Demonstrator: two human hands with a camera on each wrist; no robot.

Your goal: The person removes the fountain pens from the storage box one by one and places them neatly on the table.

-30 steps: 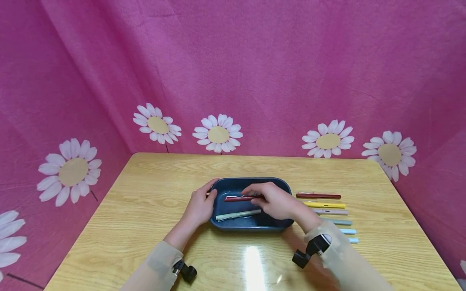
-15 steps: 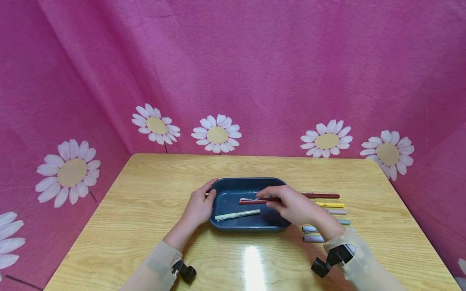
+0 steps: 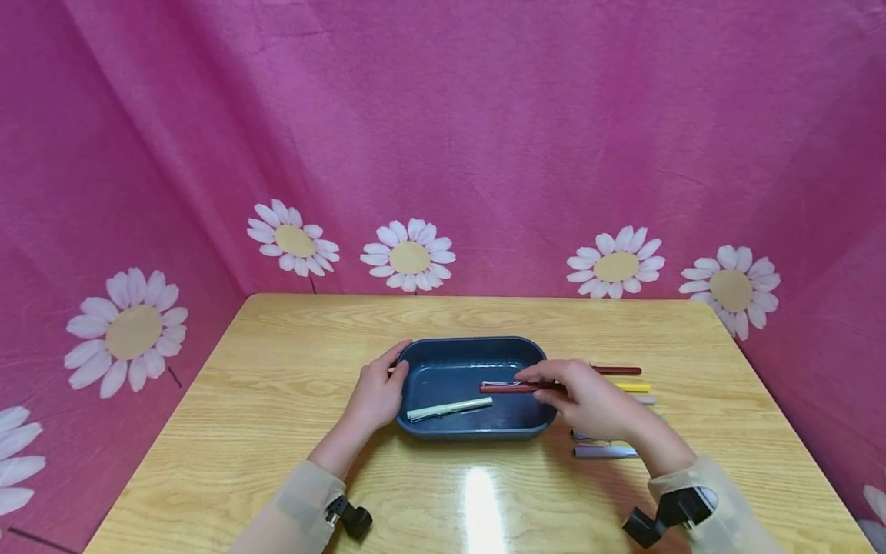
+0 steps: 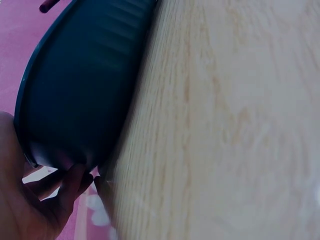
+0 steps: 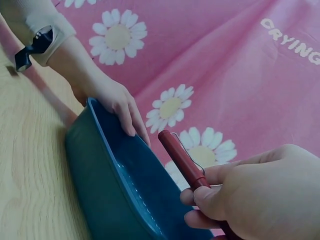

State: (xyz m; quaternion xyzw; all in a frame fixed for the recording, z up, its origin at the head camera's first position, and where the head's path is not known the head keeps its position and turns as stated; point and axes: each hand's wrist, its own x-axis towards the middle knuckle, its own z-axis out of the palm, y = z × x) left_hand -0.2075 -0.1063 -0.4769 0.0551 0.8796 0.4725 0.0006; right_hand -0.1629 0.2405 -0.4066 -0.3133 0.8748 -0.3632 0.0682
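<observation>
A dark blue rectangular tray (image 3: 474, 435) with rounded corners stands on the table. My left hand (image 3: 377, 396) grips its left end, thumb at the rim and fingers round the far corner. Between the thumb and fingers of my right hand (image 3: 591, 396) is a dark red pen (image 5: 179, 157) with a metal clip. The pen is held above the tray's right part, its clipped end pointing left; the palm hides its other end. On the tray floor lies a pale green pen (image 3: 450, 408), slightly slanted.
Right of the tray, several pens lie in a row, partly covered by my right hand and forearm: another dark red pen (image 3: 618, 371), a yellow pen (image 3: 635, 388) and lilac ones such as the nearest pen (image 3: 604, 452). A pink flowered cloth (image 3: 484, 154) hangs behind the table (image 3: 291, 431).
My right hand has carried the dark red pen rightward, from the tray's middle toward its right end. The left hand stays at the tray, and the pale green pen lies where it was.
</observation>
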